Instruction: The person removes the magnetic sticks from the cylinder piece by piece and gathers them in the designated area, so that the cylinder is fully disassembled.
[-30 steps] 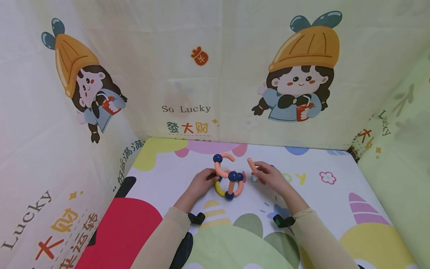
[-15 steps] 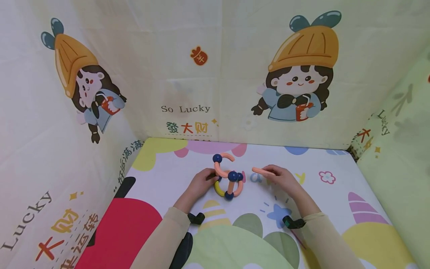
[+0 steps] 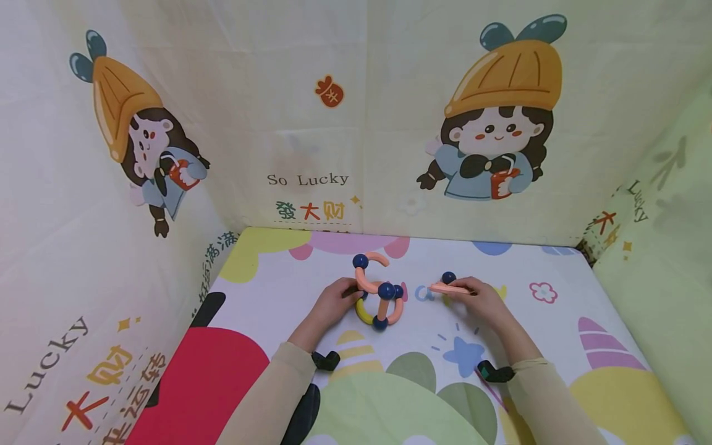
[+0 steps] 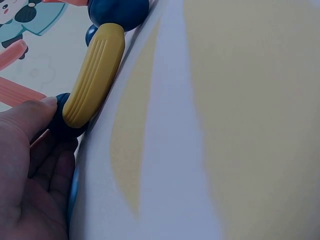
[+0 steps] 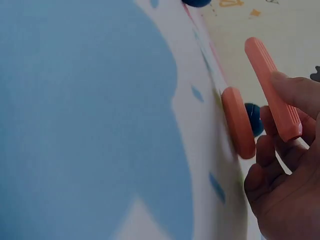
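Observation:
A ball-and-rod toy structure stands mid-table, made of dark blue balls, salmon-pink curved and straight rods and a yellow curved rod. My left hand grips its left side; in the left wrist view the thumb and fingers pinch a blue ball at the yellow rod's end. My right hand pinches a loose salmon-pink rod between thumb and fingers, apart from the structure. Close to those fingers, another pink rod lies on the table beside a loose blue ball.
The table has a printed cover with colourful shapes. Patterned cloth walls enclose it at the back and both sides. A camera is strapped to each wrist, the right one hanging just above the cover.
My right hand has moved right, away from the structure, and the rod in it has turned from steep to nearly level. The blue ball behind it has come into view. The left hand stays still.

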A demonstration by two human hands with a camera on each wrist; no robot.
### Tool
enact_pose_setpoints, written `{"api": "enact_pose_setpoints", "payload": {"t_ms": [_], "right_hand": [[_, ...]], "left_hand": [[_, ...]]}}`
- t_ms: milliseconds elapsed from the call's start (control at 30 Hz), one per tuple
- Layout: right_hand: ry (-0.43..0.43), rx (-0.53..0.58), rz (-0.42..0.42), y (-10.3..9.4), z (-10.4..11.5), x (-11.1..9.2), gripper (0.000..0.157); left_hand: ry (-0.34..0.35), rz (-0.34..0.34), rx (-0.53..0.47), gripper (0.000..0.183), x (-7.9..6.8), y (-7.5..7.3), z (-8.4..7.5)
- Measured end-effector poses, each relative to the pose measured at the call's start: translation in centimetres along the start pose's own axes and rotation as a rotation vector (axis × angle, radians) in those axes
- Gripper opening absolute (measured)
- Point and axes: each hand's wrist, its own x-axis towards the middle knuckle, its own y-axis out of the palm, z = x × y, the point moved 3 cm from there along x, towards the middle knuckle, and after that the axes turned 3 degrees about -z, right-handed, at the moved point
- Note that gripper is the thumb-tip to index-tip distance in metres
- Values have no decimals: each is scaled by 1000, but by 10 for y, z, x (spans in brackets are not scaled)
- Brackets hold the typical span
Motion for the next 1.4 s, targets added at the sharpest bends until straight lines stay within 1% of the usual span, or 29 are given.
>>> {"api": "enact_pose_setpoints", "payload": {"t_ms": [67, 133, 200, 367, 467, 633, 833, 933, 1167, 1400], "right_hand": [[-35, -22, -17, -3, -3, -1, 45], [-49, -30, -32, -6, -6, -2, 44], [-45, -30, -39, -8, -9, -3, 44], [-42, -21, -23, -9, -11, -4, 39], [-27, -32, -9, -7, -10, -5, 37], [3, -63, 0, -1, -15, -6, 39], [-6, -84, 2, 1, -18, -6, 33], [-25, -90, 1, 1, -18, -6, 31], [-85, -136, -50, 0, -18, -5, 31], [-65, -165, -77, 0, -17, -5, 31]], "left_hand": [[1, 3, 0, 37, 0, 0, 0], [-2, 9, 1, 37, 0, 0, 0], [-7, 14, 1, 38, 0, 0, -1], [-7, 12, 8, 38, 1, 0, 0], [2, 6, 16, 38, 0, 0, 0], [3, 4, 19, 37, 0, 0, -1], [-6, 7, 15, 36, -1, 1, 0], [-10, 7, 15, 37, -1, 1, 0], [-12, 2, 20, 37, 0, 1, 0], [-4, 6, 19, 38, 0, 0, 1]]}}
